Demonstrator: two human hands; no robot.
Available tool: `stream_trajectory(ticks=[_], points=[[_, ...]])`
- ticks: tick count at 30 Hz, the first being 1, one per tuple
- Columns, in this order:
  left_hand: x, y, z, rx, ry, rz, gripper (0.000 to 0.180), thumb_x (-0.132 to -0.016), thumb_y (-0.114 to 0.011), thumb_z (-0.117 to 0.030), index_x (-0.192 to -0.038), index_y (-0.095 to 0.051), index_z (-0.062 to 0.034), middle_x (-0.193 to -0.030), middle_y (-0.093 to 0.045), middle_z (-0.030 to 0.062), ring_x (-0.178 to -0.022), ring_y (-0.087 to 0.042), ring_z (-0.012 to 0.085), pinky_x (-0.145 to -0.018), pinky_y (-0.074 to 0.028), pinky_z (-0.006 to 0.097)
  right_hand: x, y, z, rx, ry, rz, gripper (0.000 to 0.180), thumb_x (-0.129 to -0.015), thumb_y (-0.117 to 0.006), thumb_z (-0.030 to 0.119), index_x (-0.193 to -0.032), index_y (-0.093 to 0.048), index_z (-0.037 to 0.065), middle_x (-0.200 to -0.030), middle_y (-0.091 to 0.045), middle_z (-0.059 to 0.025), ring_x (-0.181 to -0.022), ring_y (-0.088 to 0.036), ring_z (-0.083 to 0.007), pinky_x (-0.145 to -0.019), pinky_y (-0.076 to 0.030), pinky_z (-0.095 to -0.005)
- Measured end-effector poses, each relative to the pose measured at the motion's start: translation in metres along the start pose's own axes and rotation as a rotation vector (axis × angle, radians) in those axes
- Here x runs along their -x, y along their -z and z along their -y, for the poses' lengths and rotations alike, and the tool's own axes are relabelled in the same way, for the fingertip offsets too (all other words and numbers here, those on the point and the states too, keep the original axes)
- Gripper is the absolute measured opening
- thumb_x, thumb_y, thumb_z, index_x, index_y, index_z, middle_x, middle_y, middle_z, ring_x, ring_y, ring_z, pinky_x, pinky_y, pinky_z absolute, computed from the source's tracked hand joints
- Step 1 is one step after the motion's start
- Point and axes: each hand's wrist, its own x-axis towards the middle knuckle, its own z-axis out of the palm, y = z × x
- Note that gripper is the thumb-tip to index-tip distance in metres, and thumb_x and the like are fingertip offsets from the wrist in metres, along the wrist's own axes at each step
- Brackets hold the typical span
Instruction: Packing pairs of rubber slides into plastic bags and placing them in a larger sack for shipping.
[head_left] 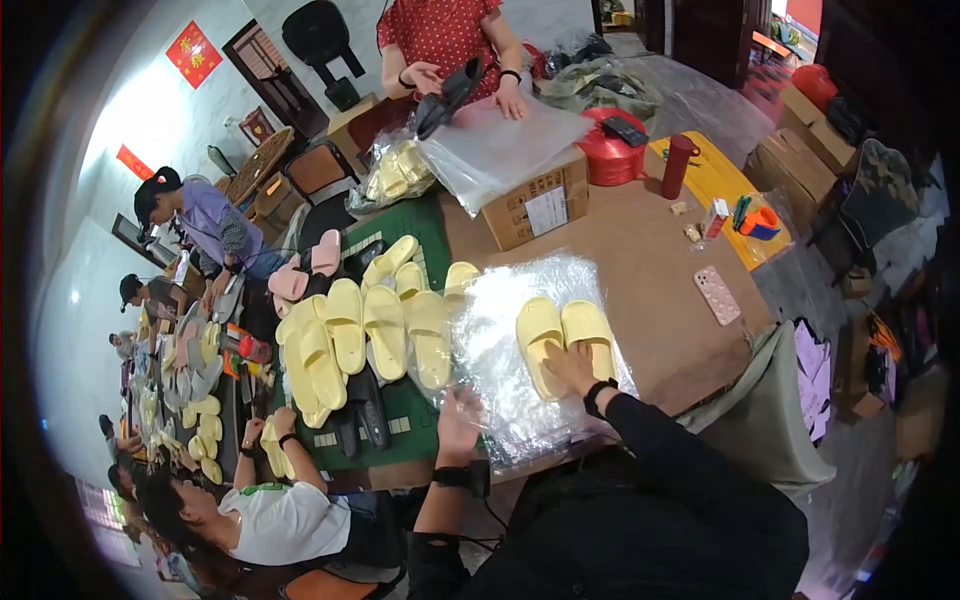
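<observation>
A pair of pale yellow slippers lies side by side, toes away from me, on a stack of clear plastic bags. My right hand rests on the heel ends of both slippers, fingers stretched out over the insoles. At the stack's near left edge, my left hand has its fingers curled at the edge of a clear plastic bag; glare partly blurs the fingertips. Just left of the stack, several more yellow slippers lie in a heap, with black slippers beneath and pink ones behind.
Across the brown table, a person in red holds a black slipper by a cardboard box. A phone, red bottle and roll of red twine lie right. Another person handles yellow slippers at near left.
</observation>
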Motion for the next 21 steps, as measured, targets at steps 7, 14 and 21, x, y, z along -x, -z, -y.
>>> stream_trajectory(ticks=[7, 14, 21], points=[[0.017, -0.044, 0.008, -0.201, 0.056, 0.039, 0.039, -0.092, -0.044, -0.028, -0.126, -0.035, -0.011, -0.108, -0.05, 0.0136, -0.086, -0.052, 0.0219, -0.074, -0.045, 0.033, -0.005, -0.003, -0.013, -0.054, 0.02, -0.3, 0.049, -0.075, -0.055, 0.022, -0.119, -0.045, 0.004, -0.114, -0.047, -0.0266, -0.112, -0.038, -0.0413, -0.092, -0.027, -0.0547], [0.001, -0.077, 0.012, -0.272, 0.136, 0.249, 0.041, -0.092, -0.043, -0.031, -0.127, -0.034, -0.01, -0.111, -0.049, 0.0133, -0.089, -0.052, 0.0234, -0.08, -0.044, 0.035, 0.045, 0.067, -0.051, -0.225, 0.006, -0.794, 0.049, -0.074, -0.056, 0.011, -0.12, -0.044, -0.001, -0.089, -0.057, -0.0209, -0.082, -0.054, -0.0366, -0.073, -0.041, -0.0433], [-0.056, -0.049, 0.065, -0.331, 0.383, 0.149, 0.039, -0.093, -0.04, -0.03, -0.126, -0.035, -0.0089, -0.114, -0.045, 0.014, -0.101, -0.048, 0.0304, -0.089, -0.04, 0.042, 0.1, 0.102, -0.102, -0.322, -0.271, -0.727, 0.053, -0.078, -0.057, 0.016, -0.125, -0.041, -0.002, -0.094, -0.056, -0.0254, -0.089, -0.053, -0.0375, -0.077, -0.041, -0.042]])
